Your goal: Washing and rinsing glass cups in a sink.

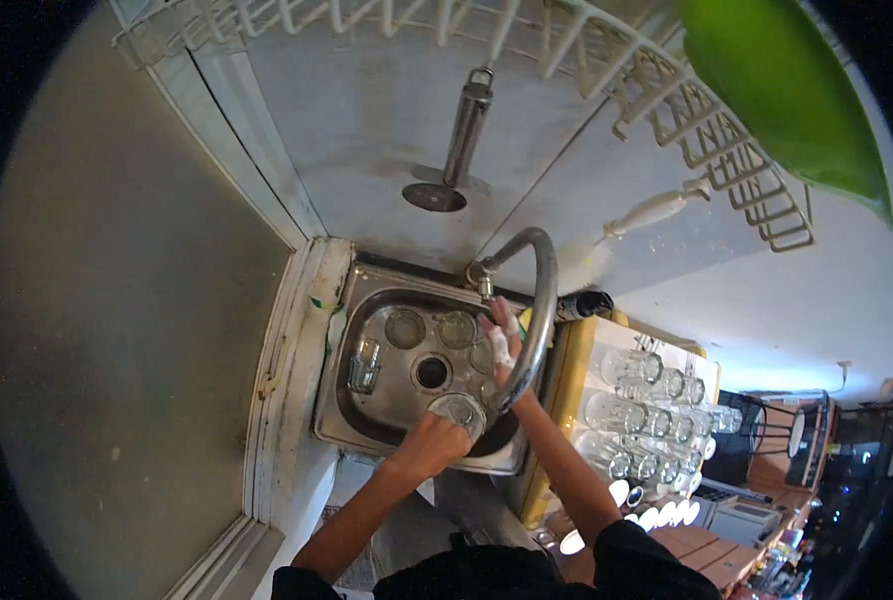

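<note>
My left hand (pixel 435 442) is closed on the rim of a clear glass mug (pixel 460 412) over the near side of the stainless steel sink (pixel 398 409). Soap suds cover the fingers of my right hand (pixel 502 337), which reaches toward the tap's base with its fingers extended; nothing is seen in it. Beside that hand a yellow and green sponge (pixel 525 321) shows in part. Several glasses stand in the basin, among them one glass (pixel 405 328) at the back left. Another glass (pixel 364 367) lies on its side at the left. The curved metal faucet (pixel 545 300) arches over my right forearm.
Rows of clear glass mugs (pixel 626 415) stand on a yellow-edged table (pixel 559 405) at the right. A dark bottle (pixel 585 305) lies behind the sink. A metal utensil (pixel 467 135) and a white brush (pixel 653 212) hang under a white wire rack (pixel 641 45). A window frame (pixel 266 420) borders the left.
</note>
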The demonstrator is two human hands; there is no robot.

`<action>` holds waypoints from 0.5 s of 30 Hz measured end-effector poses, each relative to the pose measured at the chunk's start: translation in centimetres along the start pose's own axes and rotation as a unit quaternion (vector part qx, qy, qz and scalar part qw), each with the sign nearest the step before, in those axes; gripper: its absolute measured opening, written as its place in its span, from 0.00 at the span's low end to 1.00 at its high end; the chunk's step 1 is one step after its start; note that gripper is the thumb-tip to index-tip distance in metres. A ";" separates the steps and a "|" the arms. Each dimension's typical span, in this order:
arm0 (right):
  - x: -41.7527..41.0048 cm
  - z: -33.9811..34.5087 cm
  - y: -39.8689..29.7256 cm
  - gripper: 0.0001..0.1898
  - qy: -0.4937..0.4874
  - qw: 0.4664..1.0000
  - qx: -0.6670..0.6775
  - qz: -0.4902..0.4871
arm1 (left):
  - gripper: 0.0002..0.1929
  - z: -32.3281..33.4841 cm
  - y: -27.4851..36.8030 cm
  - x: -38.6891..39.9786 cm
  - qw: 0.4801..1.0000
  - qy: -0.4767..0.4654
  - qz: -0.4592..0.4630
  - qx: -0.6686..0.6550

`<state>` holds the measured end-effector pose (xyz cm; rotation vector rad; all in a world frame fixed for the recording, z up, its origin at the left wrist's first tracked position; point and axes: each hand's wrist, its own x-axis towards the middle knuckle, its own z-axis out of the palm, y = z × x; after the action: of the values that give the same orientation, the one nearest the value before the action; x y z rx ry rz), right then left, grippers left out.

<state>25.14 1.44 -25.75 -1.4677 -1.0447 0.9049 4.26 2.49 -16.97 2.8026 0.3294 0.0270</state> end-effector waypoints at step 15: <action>4.5 1.7 -6.8 0.34 -0.119 0.914 -0.311 -0.233 | 0.05 -4.1 -0.8 0.8 0.996 0.065 0.062 0.015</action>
<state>24.10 6.52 -19.25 -1.5180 -1.8942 0.4165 4.63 4.71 -13.31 2.8536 0.1854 0.2356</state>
